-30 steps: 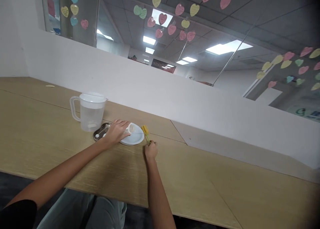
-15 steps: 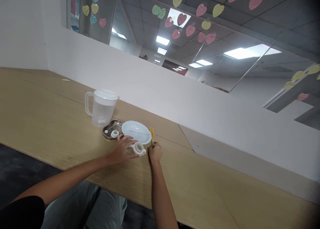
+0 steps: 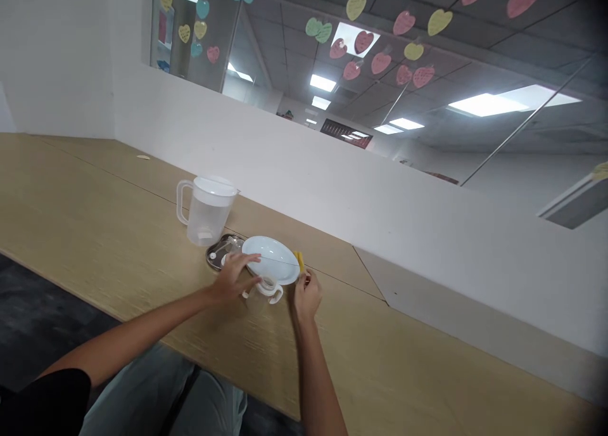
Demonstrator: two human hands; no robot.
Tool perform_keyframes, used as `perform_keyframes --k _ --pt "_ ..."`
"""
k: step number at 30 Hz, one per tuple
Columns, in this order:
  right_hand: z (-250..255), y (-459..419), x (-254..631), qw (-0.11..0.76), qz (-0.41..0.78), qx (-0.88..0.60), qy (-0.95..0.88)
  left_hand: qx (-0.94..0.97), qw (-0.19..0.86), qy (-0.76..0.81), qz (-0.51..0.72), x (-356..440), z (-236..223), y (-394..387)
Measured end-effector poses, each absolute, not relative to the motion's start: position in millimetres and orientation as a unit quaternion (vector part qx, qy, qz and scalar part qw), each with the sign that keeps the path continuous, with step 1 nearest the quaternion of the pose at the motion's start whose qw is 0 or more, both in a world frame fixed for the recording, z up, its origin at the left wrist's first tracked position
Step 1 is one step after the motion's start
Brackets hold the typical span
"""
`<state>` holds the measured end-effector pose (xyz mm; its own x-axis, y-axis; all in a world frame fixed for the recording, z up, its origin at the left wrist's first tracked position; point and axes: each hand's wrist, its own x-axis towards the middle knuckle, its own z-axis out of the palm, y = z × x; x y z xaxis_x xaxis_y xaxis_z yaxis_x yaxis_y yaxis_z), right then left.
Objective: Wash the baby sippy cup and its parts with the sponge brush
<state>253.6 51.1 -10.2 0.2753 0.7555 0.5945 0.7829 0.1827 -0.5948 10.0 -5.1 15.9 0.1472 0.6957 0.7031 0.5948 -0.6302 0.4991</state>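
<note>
The long pale wood-veneer desk (image 3: 118,233) runs diagonally across the view, its fine straight grain broken by thin seams between panels. Behind it rises a smooth white partition (image 3: 285,170) topped by glass, where flat paper hearts (image 3: 363,42) in pink, yellow and teal hang against a grid of ceiling tiles. On the desk stands a clear plastic jug (image 3: 208,217) with a looped handle and an opaque white lid, just beside a dark, shiny steel tray (image 3: 223,253) holding a small white fitting (image 3: 212,255). Overlapping the tray's edge is a smooth, glossy white oval plate (image 3: 270,260). The left hand (image 3: 232,279) is open, its straight fingers (image 3: 251,257) lying across the plate's near rim without closing on anything. Just below those fingers, at the rim, sits a white plastic two-handled ring (image 3: 270,291), rounded and hollow. The right hand (image 3: 306,296) has a closed grip around the thin stem of a bottle brush (image 3: 299,260), whose yellow sponge head stands upright just beside the plate.
</note>
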Motion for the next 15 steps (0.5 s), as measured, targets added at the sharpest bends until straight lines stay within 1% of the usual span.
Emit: perform_keyframes --k 2,3,5,6,10,15 --pt "-7.0 54.5 250.7 0.493 -0.004 -0.621 -0.609 0.72 0.031 0.475 0.504 -7.6 23.9 16.1" --pt "-5.4 56.8 249.2 0.491 0.0 -0.617 -0.615 0.715 0.021 0.516 0.472 -16.1 27.4 28.2" --pt "-2.4 62.0 246.4 0.47 0.007 -0.619 -0.629 0.708 -0.002 0.617 0.345 -29.3 32.0 51.0" --pt "-1.1 64.5 245.3 0.453 0.013 -0.623 -0.637 0.7 -0.004 0.637 0.323 -33.4 32.6 60.4" --pt "2.6 71.7 243.0 0.391 0.045 -0.652 -0.647 0.701 -0.015 0.657 0.278 -36.2 24.8 77.7" --pt "7.3 77.0 242.3 0.378 0.067 -0.686 -0.618 0.714 -0.021 0.649 0.262 -34.5 11.8 74.0"
